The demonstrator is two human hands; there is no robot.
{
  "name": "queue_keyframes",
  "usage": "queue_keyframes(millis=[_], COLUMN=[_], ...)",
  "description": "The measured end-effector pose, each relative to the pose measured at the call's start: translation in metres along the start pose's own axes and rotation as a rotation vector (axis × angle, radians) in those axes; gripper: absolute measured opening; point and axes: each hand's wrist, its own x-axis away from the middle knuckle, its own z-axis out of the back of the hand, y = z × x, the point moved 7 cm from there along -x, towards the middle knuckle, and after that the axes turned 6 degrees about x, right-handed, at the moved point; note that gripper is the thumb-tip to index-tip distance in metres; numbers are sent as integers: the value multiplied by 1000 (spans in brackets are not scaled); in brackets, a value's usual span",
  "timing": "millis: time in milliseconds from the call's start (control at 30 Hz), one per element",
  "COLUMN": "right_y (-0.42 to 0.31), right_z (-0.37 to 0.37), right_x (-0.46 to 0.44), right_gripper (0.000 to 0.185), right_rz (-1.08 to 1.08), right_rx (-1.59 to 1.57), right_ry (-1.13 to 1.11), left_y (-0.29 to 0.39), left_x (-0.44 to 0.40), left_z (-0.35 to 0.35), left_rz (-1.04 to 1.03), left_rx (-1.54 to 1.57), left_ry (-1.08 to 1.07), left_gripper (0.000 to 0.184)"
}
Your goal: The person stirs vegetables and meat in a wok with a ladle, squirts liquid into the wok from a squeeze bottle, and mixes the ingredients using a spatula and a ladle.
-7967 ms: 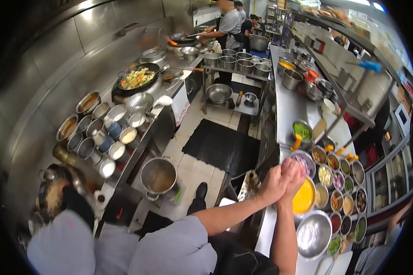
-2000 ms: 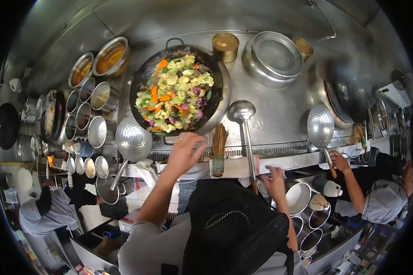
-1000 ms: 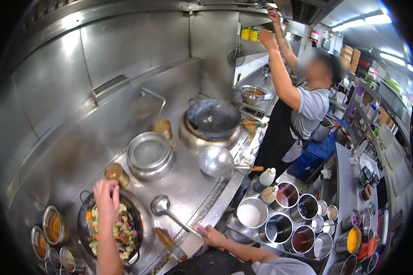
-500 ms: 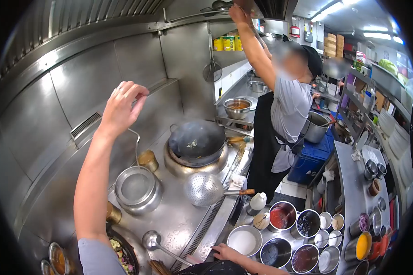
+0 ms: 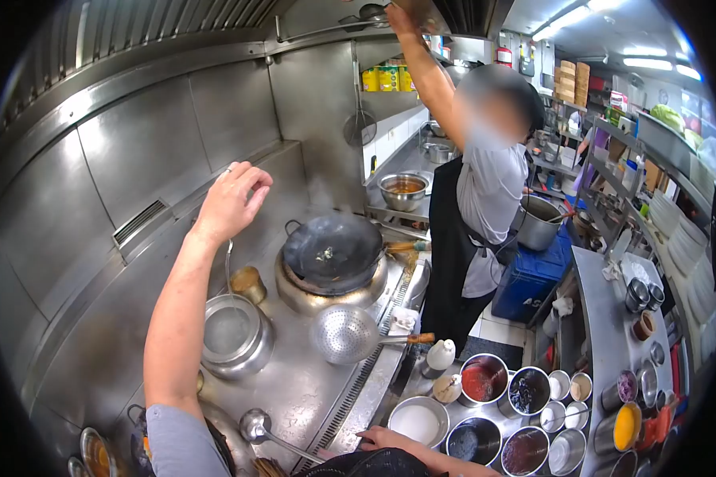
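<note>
My left hand (image 5: 235,199) is raised over the stove top, fingers loosely bent and holding nothing. Below it stand a lidded-looking metal pot (image 5: 235,334) and a brass-coloured can (image 5: 248,284). My right hand (image 5: 383,438) rests, fingers extended, at the counter's front edge, beside a bowl of white powder (image 5: 418,421). A ladle (image 5: 255,426) lies on the steel top, its handle reaching toward my right hand. Farther off, a black wok (image 5: 332,253) with a few scraps in it steams on the burner. A perforated strainer (image 5: 344,335) lies nearer.
A co-worker (image 5: 485,183) in a black apron stands at the right of the wok, arms raised to the overhead rail (image 5: 334,30). Several seasoning pots, one with red sauce (image 5: 484,378), stand at lower right. Behind them are a steel counter (image 5: 593,302) and a blue bin (image 5: 533,278).
My left hand has moved right and slightly down, its arm now covering more of the lower-left wok. The view has shifted a little. My right hand stays at the edge.
</note>
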Motion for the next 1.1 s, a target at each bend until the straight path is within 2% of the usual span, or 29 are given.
queue_keyframes(millis=[233, 333, 400, 433, 500, 600, 767, 867, 1100], right_y=[1, -7, 43, 70, 63, 40, 31, 32, 35], right_z=[-20, -21, -85, -115, -98, -63, -38, -32, -27], right_x=[-8, -12, -28, -37, -37, -41, -50, -56, -66], right_gripper=[50, 48, 45, 43, 43, 43, 42, 41, 40], right_rz=[-44, -60, -20, 14, -44, -114, -147, -153, -152], right_rx=[10, 14, -3, -23, -63, -82, -98, -111, -144], right_ry=[59, 20, 58, 96, 91, 67, 40, 23, -8], left_y=[-37, -48, -61, -67, -81, -89, -75, -60, -60], left_x=[20, 14, 3, -3, -17, -38, -76, -94, -107], left_z=[4, 5, 4, 2, -7, -23, -43, -48, -58], left_rz=[17, 30, 107, 117, 143, 156, 179, 101, 132], left_rx=[3, 35, 52, 34, 0, -40, -64, -83, -114], left_ry=[50, 85, 114, 125, 130, 141, 108, 111, 71], left_gripper=[15, 20, 32, 32, 46, 55, 58, 57, 57])
